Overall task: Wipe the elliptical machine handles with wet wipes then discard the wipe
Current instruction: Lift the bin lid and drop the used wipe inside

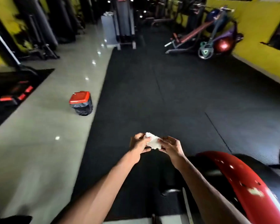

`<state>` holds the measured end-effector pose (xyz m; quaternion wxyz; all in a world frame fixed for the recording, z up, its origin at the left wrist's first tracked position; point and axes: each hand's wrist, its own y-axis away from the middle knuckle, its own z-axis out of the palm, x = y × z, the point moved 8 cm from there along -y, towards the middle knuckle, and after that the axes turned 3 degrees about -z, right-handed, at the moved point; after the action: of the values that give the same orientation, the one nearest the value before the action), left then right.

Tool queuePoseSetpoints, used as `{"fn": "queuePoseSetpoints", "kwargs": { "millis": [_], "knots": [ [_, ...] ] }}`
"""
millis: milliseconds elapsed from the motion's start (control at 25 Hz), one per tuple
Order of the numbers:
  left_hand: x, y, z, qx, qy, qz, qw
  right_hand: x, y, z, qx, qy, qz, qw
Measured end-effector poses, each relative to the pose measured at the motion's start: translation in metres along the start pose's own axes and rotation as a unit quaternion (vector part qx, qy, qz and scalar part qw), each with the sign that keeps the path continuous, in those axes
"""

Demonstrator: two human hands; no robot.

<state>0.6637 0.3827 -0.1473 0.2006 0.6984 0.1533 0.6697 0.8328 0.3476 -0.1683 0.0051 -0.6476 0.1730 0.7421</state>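
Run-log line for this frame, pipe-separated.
left hand: pinches crumpled white wet wipe | right hand: holds same wipe | red-lidded dark bin: on pale floor, ahead-left | stage: wipe not yet discarded

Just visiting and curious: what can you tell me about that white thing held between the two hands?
It is a small white wipe, thin and soft-looking, crumpled into an uneven bunch rather than spread flat. It is held in the air above the black floor mat, in front of the person. The left hand pinches its left side, the right hand its right side; nothing else touches it. Whether it is wet or dirty cannot be told.
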Motion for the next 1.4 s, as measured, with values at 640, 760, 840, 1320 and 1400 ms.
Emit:
{"fn": "queuePoseSetpoints", "kwargs": {
  "millis": [640, 760, 840, 1320, 1400],
  "knots": [
    [0.194, -0.338, -0.266, 0.203, 0.174, 0.017, 0.963, -0.078, -0.409, 0.366, -0.196, 0.098, -0.001, 0.976],
    [0.234, -0.406, -0.316, 0.194, 0.182, 0.015, 0.964, -0.1, -0.472, 0.434, -0.208, 0.094, 0.003, 0.974],
    [0.258, -0.455, -0.348, 0.205, 0.184, -0.001, 0.961, -0.112, -0.52, 0.476, -0.209, 0.105, 0.002, 0.972],
    [0.367, -0.725, -0.521, 0.272, 0.228, -0.045, 0.934, -0.127, -0.802, 0.718, -0.261, 0.1, 0.042, 0.959],
    [0.387, -0.762, -0.548, 0.284, 0.241, -0.051, 0.926, -0.132, -0.843, 0.761, -0.29, 0.111, 0.047, 0.949]
  ]
}}
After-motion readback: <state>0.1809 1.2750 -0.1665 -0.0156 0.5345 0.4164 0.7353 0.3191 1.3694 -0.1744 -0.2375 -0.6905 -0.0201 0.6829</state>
